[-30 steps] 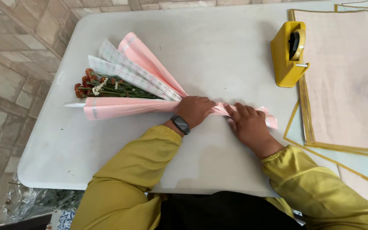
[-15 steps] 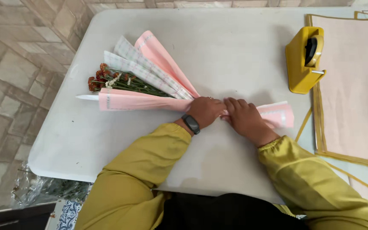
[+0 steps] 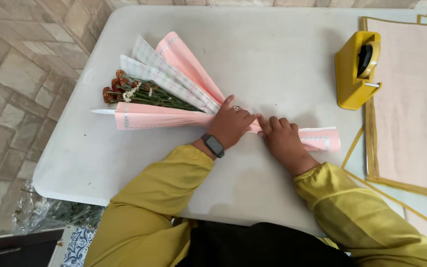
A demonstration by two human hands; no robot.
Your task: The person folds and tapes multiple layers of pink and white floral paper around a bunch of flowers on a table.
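A bouquet [image 3: 159, 96] lies on its side on the white worktop [image 3: 282, 54], its flower heads pointing to the person's left. Small rust-red and white blooms on green stems [image 3: 142, 94] show inside a fan of pink wrapping paper [image 3: 184, 64] with a pale checked band along its edges. The paper narrows to a gathered neck and then runs on as a short pink tail [image 3: 322, 139] to the right.

The left hand [image 3: 231, 123] rests over the neck of the wrap, fingers curled down around it and gripping the gathered paper; a dark smartwatch [image 3: 213, 145] sits on that wrist. The right hand [image 3: 282, 138] lies just beside it on the stem end, fingers bent and pressing the paper down onto the worktop, the two hands nearly touching. Both arms wear mustard-yellow sleeves [image 3: 164, 198].

Well apart, toward the right edge, a yellow tape dispenser [image 3: 354, 74] stands upright. Just beside it lie flat sheets of beige paper [image 3: 411, 99] with gold borders. A brick-patterned tile floor [image 3: 16, 89] shows to the left, and crumpled clear plastic [image 3: 40, 212] lies below the worktop's near corner.
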